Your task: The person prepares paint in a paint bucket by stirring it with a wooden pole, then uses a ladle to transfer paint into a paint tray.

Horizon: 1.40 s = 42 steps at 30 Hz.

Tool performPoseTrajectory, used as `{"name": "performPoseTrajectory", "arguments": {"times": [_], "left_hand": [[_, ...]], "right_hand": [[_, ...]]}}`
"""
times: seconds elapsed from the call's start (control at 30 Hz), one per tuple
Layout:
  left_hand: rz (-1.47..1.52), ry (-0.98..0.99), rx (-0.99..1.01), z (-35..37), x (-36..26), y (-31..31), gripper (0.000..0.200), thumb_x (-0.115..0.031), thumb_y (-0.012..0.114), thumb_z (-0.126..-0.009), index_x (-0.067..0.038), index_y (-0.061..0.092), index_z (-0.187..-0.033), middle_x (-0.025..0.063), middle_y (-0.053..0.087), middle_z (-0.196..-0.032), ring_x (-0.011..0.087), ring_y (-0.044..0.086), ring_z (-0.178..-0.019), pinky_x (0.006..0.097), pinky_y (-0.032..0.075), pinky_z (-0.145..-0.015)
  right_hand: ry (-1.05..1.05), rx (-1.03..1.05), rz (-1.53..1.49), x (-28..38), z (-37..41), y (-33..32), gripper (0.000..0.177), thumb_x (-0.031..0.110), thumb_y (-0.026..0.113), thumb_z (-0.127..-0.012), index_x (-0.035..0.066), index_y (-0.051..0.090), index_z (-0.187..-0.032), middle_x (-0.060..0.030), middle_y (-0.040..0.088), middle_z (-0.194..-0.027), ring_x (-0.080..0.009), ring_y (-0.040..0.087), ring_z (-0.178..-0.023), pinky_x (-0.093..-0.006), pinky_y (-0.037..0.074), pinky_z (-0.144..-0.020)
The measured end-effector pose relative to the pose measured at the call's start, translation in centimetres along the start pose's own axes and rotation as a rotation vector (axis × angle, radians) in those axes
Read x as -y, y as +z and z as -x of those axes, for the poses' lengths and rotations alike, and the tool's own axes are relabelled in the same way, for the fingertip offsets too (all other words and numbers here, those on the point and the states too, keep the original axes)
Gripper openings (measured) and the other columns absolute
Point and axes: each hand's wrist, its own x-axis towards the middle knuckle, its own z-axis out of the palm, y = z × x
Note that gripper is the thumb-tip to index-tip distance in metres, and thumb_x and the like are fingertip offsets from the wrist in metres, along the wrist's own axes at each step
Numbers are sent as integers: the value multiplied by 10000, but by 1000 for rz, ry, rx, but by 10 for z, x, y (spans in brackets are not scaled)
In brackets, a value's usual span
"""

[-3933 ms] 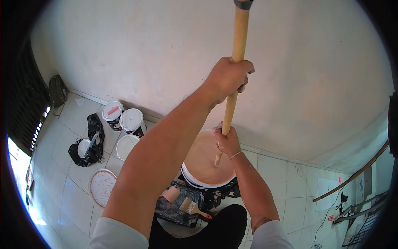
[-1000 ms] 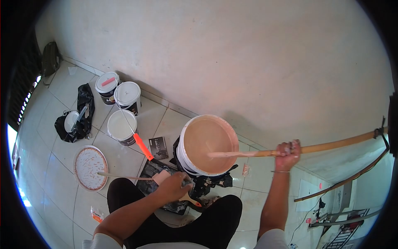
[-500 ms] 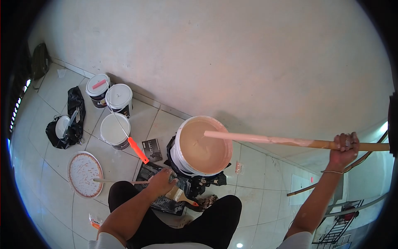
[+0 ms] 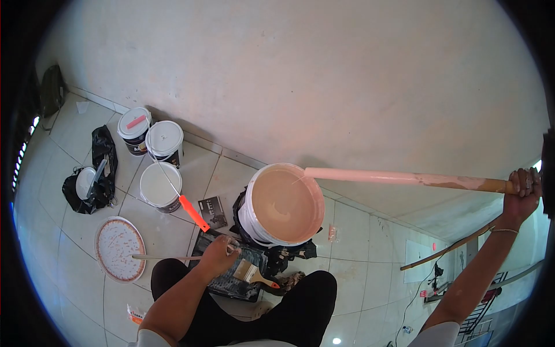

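Pink paint coats the wooden pole point(image 4: 399, 177) from its tip partway along; your right hand point(image 4: 523, 188) wraps closed around the bare wood. Well left of that hand, the tip sits at the rim of the paint bucket point(image 4: 250, 211). Your left hand point(image 4: 218, 255), fingers curled, is over the black paint tray point(image 4: 234, 287); cannot tell whether it pinches anything. Just right of it: flat paintbrush point(image 4: 255, 275). Beyond it: orange-handled roller frame point(image 4: 193, 213).
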Motion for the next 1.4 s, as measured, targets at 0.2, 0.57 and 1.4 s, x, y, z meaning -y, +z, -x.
{"name": "performPoseTrajectory", "arguments": {"times": [0.2,0.57,1.4], "left_hand": [[-11,36,-35,1,6,4,331,-207,660,-822,29,562,-1032,194,576,-1014,309,636,-869,393,498,-779],[-55,112,-108,-4,6,5,348,-198,673,-801,35,562,-1035,192,578,-992,301,624,-776,392,498,-711],[-46,10,-173,4,26,-5,380,-209,687,-795,48,561,-1045,231,591,-1015,381,602,-924,411,476,-800]], "right_hand": [[16,-15,27,-6,4,15,140,57,480,-892,69,445,-757,23,324,-552,-78,302,-438,-234,327,-472],[116,-228,20,-93,45,96,176,134,532,-868,114,445,-716,30,304,-485,-90,268,-387,-250,295,-402],[309,-337,150,-183,39,97,220,147,596,-832,114,429,-693,7,305,-512,-121,324,-420,-293,339,-471]]}}
